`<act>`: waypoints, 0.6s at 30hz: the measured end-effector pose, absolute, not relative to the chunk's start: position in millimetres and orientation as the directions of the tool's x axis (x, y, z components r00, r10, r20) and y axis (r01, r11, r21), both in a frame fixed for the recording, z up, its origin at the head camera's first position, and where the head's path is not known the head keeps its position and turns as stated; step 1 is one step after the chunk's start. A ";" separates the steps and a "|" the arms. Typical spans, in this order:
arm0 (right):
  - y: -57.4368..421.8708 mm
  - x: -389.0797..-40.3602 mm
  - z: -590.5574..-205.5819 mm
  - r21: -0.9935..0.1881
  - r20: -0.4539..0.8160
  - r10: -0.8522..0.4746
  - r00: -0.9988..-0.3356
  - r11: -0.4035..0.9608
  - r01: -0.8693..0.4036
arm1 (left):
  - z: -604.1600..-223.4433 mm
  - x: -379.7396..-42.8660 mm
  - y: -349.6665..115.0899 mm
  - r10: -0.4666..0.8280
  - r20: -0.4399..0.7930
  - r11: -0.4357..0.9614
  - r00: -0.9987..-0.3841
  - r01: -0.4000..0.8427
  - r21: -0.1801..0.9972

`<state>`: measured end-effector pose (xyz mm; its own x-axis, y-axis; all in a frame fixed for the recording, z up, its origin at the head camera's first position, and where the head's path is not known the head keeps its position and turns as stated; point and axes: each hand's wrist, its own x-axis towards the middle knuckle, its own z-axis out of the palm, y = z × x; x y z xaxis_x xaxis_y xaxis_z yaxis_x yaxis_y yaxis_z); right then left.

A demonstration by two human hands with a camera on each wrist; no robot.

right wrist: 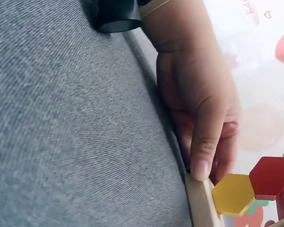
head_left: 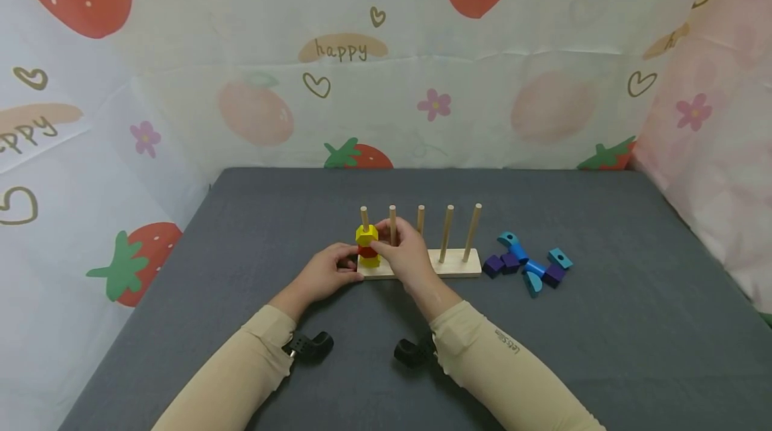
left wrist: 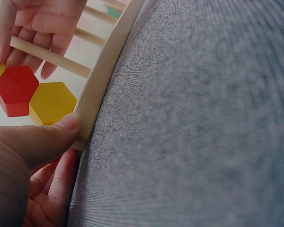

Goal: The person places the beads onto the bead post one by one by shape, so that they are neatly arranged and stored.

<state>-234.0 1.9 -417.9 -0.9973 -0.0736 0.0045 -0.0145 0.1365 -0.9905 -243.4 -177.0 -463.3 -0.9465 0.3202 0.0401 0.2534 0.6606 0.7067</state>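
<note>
A pale wooden peg board [head_left: 455, 263] with several upright pegs lies on the table. Stacked on its leftmost peg are a lower yellow hexagonal block [left wrist: 53, 103], a red hexagonal block [left wrist: 18, 91] and an upper yellow hexagonal block [head_left: 366, 236]. My right hand [head_left: 411, 258] pinches the upper yellow block, which is threaded on the peg and meets the red one. With the thumb on its front edge, my left hand [head_left: 324, 271] grips the board's left end; in the right wrist view its thumb [right wrist: 201, 163] presses that corner.
Right of the board lie several loose blocks: purple cubes [head_left: 553, 275], blue pieces [head_left: 519, 255] and light-blue pieces with holes [head_left: 560, 257]. The grey cloth-covered table [head_left: 603, 350] meets a printed curtain [head_left: 386, 109] at the back. Black wrist cameras [head_left: 413, 352] hang near the tabletop.
</note>
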 end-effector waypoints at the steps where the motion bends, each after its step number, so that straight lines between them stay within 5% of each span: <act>1: 2.0 -233.7 -418.7 -0.990 0.010 -0.076 -0.997 0.138 -0.020 | -463.4 -243.4 -177.0 0.321 0.042 0.662 -0.946 0.256 0.705; 18: 5.3 -232.3 -423.4 -0.991 0.044 -0.102 -0.994 0.124 -0.057 | -466.0 -245.3 -177.7 0.317 0.034 0.668 -0.948 0.249 0.702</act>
<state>-232.3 5.3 -423.4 -0.9938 -0.1017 0.0444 -0.0569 0.1238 -0.9907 -245.3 -177.7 -466.0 -0.9477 0.3172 0.0344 0.2489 0.6676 0.7016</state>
